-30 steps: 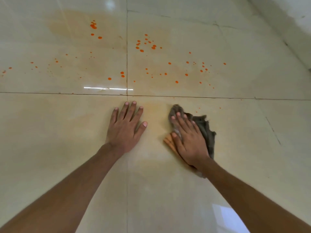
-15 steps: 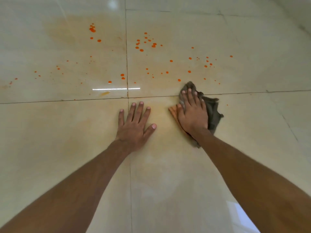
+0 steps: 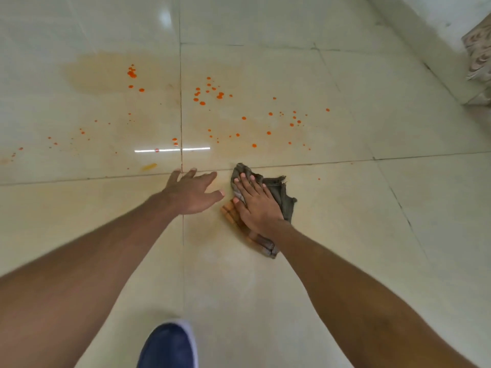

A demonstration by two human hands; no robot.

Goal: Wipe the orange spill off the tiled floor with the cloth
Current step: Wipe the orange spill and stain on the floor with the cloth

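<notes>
**Wiping stroke: carrying the cloth into the drops**

**State.** My right hand lies flat on the cloth, fingers straight and spread. The palm presses the cloth to the floor, and nothing is gripped. My left hand is wide, fingers splayed, just beside the cloth. It is blurred, so I cannot tell whether it bears on the tile. The cloth sits just short of the grout line. The spill lies beyond that line: orange drops scattered across two tiles, with a pale orange film around them.

**Procedure, as I judge it.**
1. Load the palm, not the fingertips, so the whole pad of cloth contacts the tile.
2. Push forward across the line in straight, overlapping lanes, nearest drops first.
3. The cloth's edge beside my thumb is already stained orange. Turn a clean face down before it smears.
4. Plant the left hand on dry tile for support, clear of the drops.
5. Hold my shoe back from the wet area.
</notes>
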